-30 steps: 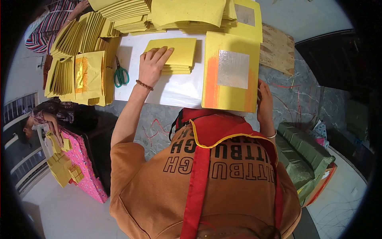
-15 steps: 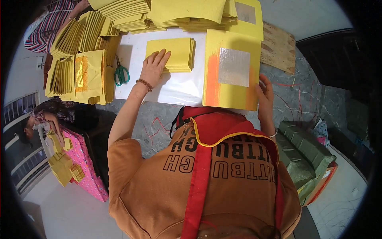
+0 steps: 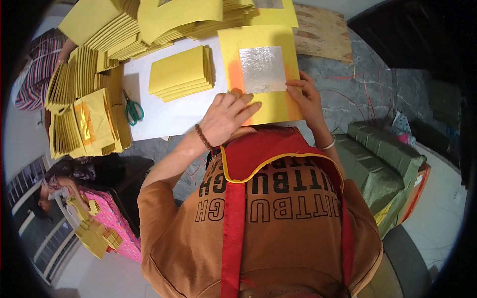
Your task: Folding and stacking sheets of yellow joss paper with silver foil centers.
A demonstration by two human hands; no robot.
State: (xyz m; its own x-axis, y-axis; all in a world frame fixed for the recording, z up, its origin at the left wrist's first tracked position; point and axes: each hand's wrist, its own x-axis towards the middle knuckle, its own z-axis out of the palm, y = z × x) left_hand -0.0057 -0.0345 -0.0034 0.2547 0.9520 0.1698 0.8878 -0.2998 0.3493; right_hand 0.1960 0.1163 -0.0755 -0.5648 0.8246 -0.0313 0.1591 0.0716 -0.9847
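Note:
A yellow joss paper sheet (image 3: 271, 107) with a silver foil square and orange bands lies at the table's right front. My left hand (image 3: 228, 111) has its fingers bent over the sheet's near left corner, the thumb at the near edge. At the right edge, my right hand (image 3: 305, 97) pinches the paper, its fingertips close to the foil. Left of the sheet rests a small stack of folded yellow papers (image 3: 176, 74), which neither hand touches.
Green-handled scissors (image 3: 133, 110) lie at the white tabletop's (image 3: 149, 126) left edge. Folded yellow bundles (image 3: 79, 74) crowd the left and back. A green wrapped package (image 3: 372, 154) sits at right. Another person (image 3: 69, 186) handles yellow papers at a pink table (image 3: 112, 213) at lower left.
My left hand has left the folded stack and come right onto the sheet's near corner. My right hand has moved onto the sheet's right edge. The whole view has shifted.

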